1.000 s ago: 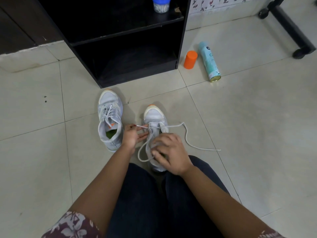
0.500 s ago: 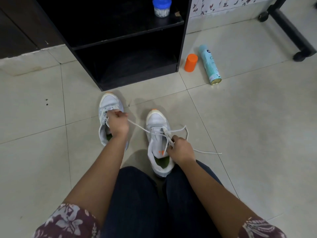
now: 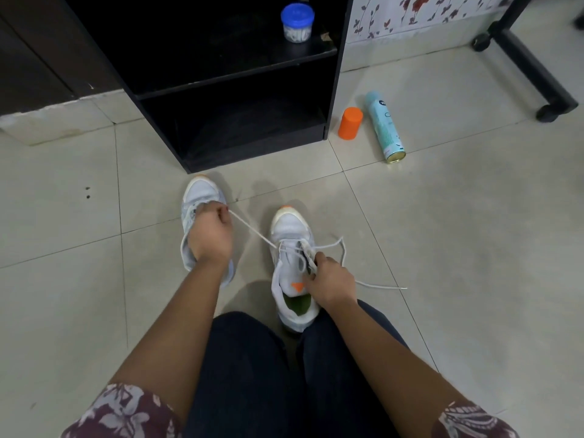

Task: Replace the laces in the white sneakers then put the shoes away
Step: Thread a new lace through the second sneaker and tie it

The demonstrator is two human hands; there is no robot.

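The right sneaker (image 3: 292, 273) stands on the floor tiles (image 3: 442, 248) between the knees, part-laced; the left hand (image 3: 210, 235) pinches the lace (image 3: 252, 233) taut over the left sneaker (image 3: 197, 192); the right hand (image 3: 328, 284) grips the eyelet edge; judging by this, lacing is under way, and the next eyelet wants threading.

A black open shelf unit (image 3: 343, 77) stands on the pale tiled floor (image 3: 474, 235), and a small clear jar with a blue lid (image 3: 297, 23) sits near the right end of its upper shelf. Just right of the unit's base an orange cap (image 3: 350, 123) stands upright, beside a pale blue aerosol can (image 3: 384, 126) lying on its side. Farther right a black frame on castors (image 3: 531, 67) crosses the floor in front of a floral-patterned wall (image 3: 426, 14), and two dark specks (image 3: 88, 192) mark a tile at the left.
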